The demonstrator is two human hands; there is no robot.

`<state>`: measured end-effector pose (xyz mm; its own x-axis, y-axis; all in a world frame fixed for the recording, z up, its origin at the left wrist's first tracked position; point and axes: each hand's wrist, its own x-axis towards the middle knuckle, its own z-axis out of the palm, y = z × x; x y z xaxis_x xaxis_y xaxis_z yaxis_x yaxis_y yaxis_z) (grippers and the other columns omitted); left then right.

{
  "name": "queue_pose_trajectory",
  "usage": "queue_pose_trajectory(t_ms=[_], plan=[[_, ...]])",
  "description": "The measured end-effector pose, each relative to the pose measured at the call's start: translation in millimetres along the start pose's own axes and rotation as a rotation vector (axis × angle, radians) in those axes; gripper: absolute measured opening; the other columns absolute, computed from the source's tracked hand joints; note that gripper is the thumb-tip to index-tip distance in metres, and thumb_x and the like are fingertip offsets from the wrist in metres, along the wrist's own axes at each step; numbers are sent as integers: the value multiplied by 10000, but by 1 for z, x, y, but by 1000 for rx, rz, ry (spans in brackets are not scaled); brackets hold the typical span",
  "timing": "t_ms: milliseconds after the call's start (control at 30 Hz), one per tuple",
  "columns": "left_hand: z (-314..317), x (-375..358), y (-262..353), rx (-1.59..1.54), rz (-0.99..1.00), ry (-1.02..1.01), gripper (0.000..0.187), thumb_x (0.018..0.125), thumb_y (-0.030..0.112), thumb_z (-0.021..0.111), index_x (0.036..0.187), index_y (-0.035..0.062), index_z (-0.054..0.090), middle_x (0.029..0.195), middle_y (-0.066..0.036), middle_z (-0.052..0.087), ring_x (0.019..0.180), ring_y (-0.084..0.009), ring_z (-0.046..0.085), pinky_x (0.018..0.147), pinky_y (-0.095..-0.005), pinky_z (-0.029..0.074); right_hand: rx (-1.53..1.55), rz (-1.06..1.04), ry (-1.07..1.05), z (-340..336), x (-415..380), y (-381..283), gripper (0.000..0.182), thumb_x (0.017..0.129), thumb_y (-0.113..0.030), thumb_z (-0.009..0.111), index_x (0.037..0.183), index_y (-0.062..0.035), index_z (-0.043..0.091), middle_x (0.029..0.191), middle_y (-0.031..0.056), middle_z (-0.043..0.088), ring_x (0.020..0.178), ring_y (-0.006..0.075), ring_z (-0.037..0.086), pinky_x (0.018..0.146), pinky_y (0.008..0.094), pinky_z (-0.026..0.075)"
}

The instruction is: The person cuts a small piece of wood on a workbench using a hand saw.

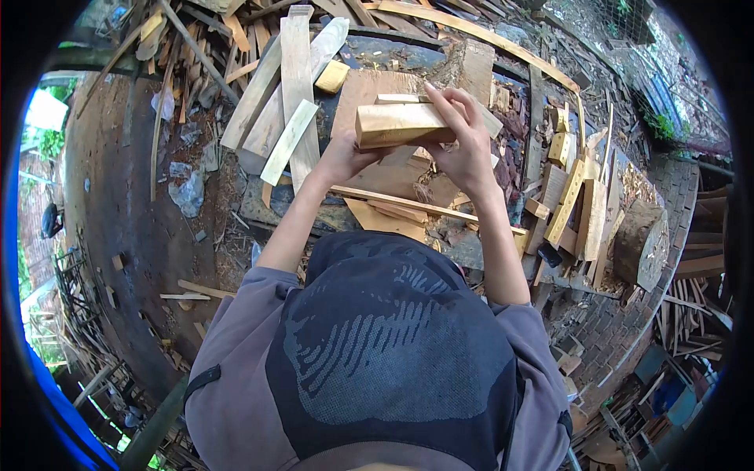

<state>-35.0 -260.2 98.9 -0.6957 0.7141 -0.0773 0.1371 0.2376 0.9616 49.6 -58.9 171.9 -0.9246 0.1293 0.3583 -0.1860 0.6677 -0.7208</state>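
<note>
A thick pale block of wood (pixel 402 125) is held up in front of me between both hands, its cut end facing left. My left hand (pixel 349 159) is closed on its lower left part from beneath, most of the fingers hidden under the wood. My right hand (pixel 465 145) grips the right end, fingers laid over the top and the thumb underneath. A thin wood strip (pixel 397 99) shows along the block's far edge, close to the right fingertips. Behind the block lies a flat reddish-brown board (pixel 345 106).
Several long planks (pixel 296 94) and a small yellowish block (pixel 332 77) lie to the left. A long thin strip (pixel 424 206) crosses in front. More wood pieces (pixel 567 200) and a log stump (pixel 642 243) stand right. A scrap-wood pile (pixel 236 35) rises at the back.
</note>
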Motion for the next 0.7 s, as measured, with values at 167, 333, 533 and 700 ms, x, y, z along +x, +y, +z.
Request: queue_pose_trajectory(t_ms=[167,333,533,700], plan=[[-2,-1,19,210,187,64,290,785,144,732,1053,52,671,986,-124,692,928,-265,672,770,-336,530,-8,-39,75,-14,-8,-19,717,602,62,757,1250,-188,581,1217,81,496,1083,263,567,873,388,522],[10,-7,25,223,267,142,416,753,199,788,1099,26,633,991,-84,692,918,-175,660,781,-305,523,37,-54,157,-23,-10,-31,643,616,49,757,1201,-172,604,1221,64,528,1073,259,578,881,393,514],[21,-24,38,186,71,34,290,774,186,767,986,12,671,926,-65,692,830,-126,648,734,-291,517,27,55,114,-27,-23,-33,612,643,-22,769,1213,-153,591,1200,94,557,1093,280,567,914,376,481],[31,-40,25,-103,-312,-242,343,747,167,779,988,-40,651,906,-74,673,802,-121,626,722,-280,507,169,397,-65,-8,-41,9,652,647,-183,839,1218,-38,558,1121,154,607,1063,259,587,906,346,469]])
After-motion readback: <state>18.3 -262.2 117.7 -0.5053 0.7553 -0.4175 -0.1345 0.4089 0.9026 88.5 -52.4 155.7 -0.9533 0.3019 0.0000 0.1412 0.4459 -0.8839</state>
